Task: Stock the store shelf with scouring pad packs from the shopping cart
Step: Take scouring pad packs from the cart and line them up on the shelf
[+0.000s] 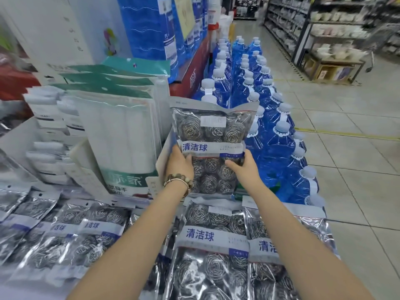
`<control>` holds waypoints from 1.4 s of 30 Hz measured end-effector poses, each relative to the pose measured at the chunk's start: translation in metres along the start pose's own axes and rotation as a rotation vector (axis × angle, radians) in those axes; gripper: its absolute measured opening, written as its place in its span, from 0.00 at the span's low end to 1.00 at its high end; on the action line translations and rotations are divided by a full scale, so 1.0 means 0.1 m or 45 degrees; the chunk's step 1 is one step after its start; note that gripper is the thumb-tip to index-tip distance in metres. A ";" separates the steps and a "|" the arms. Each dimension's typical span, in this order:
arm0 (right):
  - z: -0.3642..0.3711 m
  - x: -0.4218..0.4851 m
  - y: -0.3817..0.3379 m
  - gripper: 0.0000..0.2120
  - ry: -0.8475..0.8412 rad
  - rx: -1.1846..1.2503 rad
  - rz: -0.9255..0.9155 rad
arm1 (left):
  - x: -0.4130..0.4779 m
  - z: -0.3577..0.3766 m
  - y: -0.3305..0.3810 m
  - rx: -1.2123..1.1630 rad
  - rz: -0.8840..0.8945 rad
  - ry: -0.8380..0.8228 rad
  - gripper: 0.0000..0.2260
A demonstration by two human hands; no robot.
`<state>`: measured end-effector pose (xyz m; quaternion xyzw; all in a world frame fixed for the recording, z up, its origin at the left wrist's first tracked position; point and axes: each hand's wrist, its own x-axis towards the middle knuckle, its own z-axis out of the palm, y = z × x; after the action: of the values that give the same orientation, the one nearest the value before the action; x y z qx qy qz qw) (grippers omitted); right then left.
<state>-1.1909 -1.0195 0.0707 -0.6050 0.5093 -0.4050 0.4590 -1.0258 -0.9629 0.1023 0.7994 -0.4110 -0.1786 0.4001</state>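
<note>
A clear pack of steel scouring balls (213, 131) with a white and blue label stands upright in a grey cardboard display box (162, 154). My left hand (178, 164) grips the pack's left edge, a bead bracelet on its wrist. My right hand (242, 167) holds the pack's right side, thumb across the front. More scouring pad packs (207, 237) lie flat in front of me, and several others (65, 230) are spread to the left. No shopping cart shows in this view.
White cloth packs with green tops (121, 131) stand left of the box. Rows of blue liquid bottles (277, 135) line the right side on the floor. The tiled aisle (346, 148) runs right, with shelving of dishware (324, 29) beyond.
</note>
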 end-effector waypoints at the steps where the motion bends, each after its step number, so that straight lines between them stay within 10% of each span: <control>1: -0.01 -0.02 0.00 0.22 0.003 -0.007 0.009 | -0.01 0.01 -0.03 -0.072 0.015 0.002 0.14; 21: 0.00 -0.11 -0.04 0.21 -0.001 -0.198 0.062 | -0.36 -0.10 -0.18 0.089 0.061 -0.093 0.30; 34: -0.27 -0.72 -0.32 0.25 0.108 -0.288 -0.070 | -0.83 -0.41 -0.26 -0.054 0.148 -0.016 0.23; 42: 0.24 -1.50 -0.41 0.19 -0.464 -0.457 -0.269 | -1.66 -0.89 -0.88 -0.277 -0.114 -0.032 0.21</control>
<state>-1.1809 -0.8657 0.1011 -0.7893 0.4157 -0.2384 0.3838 -1.0254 -0.7564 0.0810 0.7665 -0.3581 -0.2500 0.4709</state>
